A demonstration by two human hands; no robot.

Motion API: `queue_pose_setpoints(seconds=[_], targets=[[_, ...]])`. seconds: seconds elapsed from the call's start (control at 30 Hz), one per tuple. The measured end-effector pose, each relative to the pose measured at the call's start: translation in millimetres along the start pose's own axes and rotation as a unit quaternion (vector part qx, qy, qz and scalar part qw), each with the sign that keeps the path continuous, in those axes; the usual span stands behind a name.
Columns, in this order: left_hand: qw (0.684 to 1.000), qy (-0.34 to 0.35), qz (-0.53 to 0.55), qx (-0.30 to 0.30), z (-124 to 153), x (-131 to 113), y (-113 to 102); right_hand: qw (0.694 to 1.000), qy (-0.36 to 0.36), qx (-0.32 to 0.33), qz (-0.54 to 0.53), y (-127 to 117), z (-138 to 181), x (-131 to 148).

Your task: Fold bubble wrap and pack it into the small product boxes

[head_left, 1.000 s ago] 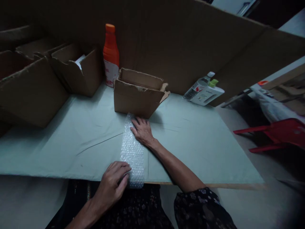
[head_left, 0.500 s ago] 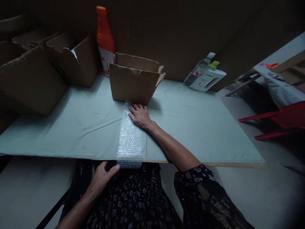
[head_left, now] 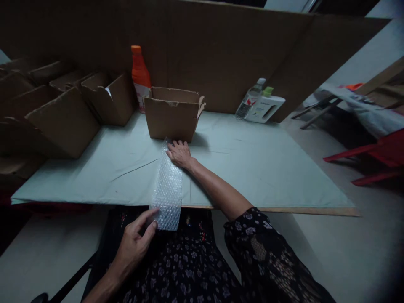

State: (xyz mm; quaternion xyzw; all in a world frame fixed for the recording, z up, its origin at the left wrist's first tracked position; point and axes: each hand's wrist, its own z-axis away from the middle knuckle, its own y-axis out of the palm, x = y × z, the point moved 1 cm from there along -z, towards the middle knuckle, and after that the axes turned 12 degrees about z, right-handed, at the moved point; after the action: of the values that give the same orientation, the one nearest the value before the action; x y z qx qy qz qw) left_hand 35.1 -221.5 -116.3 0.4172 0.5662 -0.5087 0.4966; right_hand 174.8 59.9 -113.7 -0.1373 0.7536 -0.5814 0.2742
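A long strip of clear bubble wrap lies lengthwise on the cloth-covered table, its near end hanging past the front edge over my lap. My left hand is at that near end, index finger on the wrap and thumb against its left corner, lightly holding it; the other fingers are curled and partly hidden. At the far end, my right hand lies flat with fingers spread, pressing the wrap's right side. Just behind that hand stands an open cardboard box.
More open cardboard boxes crowd the table's left side. An orange-capped bottle stands behind the middle box. A clear bottle and a white jug lean at the back right, before a cardboard panel. A red chair is off to the right.
My left hand has shifted its fingers: the index finger now rests on top of the wrap, with the thumb lower at its corner. The near end extends further toward me. The view has tilted up.
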Motion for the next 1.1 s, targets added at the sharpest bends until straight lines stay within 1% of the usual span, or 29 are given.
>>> queue_pose_setpoints(seconds=[0.07, 0.1, 0.2, 0.27, 0.3, 0.33, 0.4, 0.43, 0.47, 0.53, 0.6, 0.67, 0.7, 0.73, 0.77, 0.83, 0.9, 1.0, 1.1], targets=[[0.996, 0.061, -0.047, 0.050, -3.7, -8.9, -5.0, 1.000, 0.004, -0.002, -0.001, -0.5, 1.3, -0.1], [0.991, 0.090, -0.071, 0.062, -5.7, -11.8, -8.1, 1.000, 0.006, -0.003, -0.002, -0.8, 1.8, -0.3], [0.968, 0.196, -0.140, 0.071, -12.6, -15.1, -18.3, 1.000, 0.010, -0.002, -0.005, -1.6, 3.1, -0.4], [0.941, 0.279, -0.184, 0.062, -18.1, -17.3, -24.3, 1.000, 0.012, -0.002, -0.007, -1.7, 3.4, -0.3], [0.927, 0.309, -0.208, 0.050, -21.4, -19.9, -26.9, 1.000, 0.013, -0.003, -0.008, -1.6, 3.4, -0.3], [0.915, 0.330, -0.231, 0.035, -24.9, -23.8, -29.1, 1.000, 0.013, -0.004, -0.009, -1.4, 3.3, -0.4], [0.900, 0.348, -0.262, 0.013, -32.7, -35.6, -32.0, 1.000, 0.012, -0.007, -0.010, -0.8, 3.0, -0.9], [0.897, 0.352, -0.267, 0.018, -36.8, -42.6, -32.5, 1.000, 0.012, -0.008, -0.010, -0.3, 2.8, -1.3], [0.896, 0.353, -0.268, 0.039, -41.0, -49.4, -32.2, 1.000, 0.011, -0.008, -0.010, 0.3, 2.7, -1.6], [0.894, 0.348, -0.259, 0.117, -49.5, -60.3, -29.8, 1.000, 0.010, -0.009, -0.010, 1.8, 2.4, -2.4], [0.889, 0.329, -0.237, 0.212, -58.3, -65.7, -25.6, 1.000, 0.010, -0.007, -0.010, 3.3, 2.2, -3.0], [0.895, 0.282, -0.199, 0.281, -68.3, -66.0, -21.0, 1.000, 0.011, -0.004, -0.011, 4.6, 1.8, -3.3], [0.906, 0.245, -0.180, 0.295, -74.4, -65.1, -18.9, 1.000, 0.011, -0.002, -0.013, 5.1, 1.6, -3.3], [0.919, 0.203, -0.165, 0.295, -81.5, -63.8, -17.0, 1.000, 0.011, -0.001, -0.015, 5.5, 1.4, -3.4], [0.934, 0.158, -0.152, 0.283, -89.6, -62.4, -15.4, 1.000, 0.010, 0.000, -0.017, 5.8, 1.2, -3.4], [0.959, 0.079, -0.134, 0.238, -108.6, -59.3, -12.2, 1.000, 0.010, 0.000, -0.021, 6.3, 0.9, -3.6], [0.972, 0.033, -0.132, 0.191, -129.7, -55.7, -8.4, 0.999, 0.013, 0.000, -0.030, 7.2, 0.9, -4.0], [0.972, -0.004, -0.171, 0.164, -157.7, -46.4, 0.1, 0.999, 0.022, -0.004, -0.042, 9.3, 1.5, -4.5], [0.964, -0.023, -0.214, 0.159, -173.6, -33.9, 9.6, 0.998, 0.028, -0.015, -0.049, 11.9, 2.1, -4.4]])
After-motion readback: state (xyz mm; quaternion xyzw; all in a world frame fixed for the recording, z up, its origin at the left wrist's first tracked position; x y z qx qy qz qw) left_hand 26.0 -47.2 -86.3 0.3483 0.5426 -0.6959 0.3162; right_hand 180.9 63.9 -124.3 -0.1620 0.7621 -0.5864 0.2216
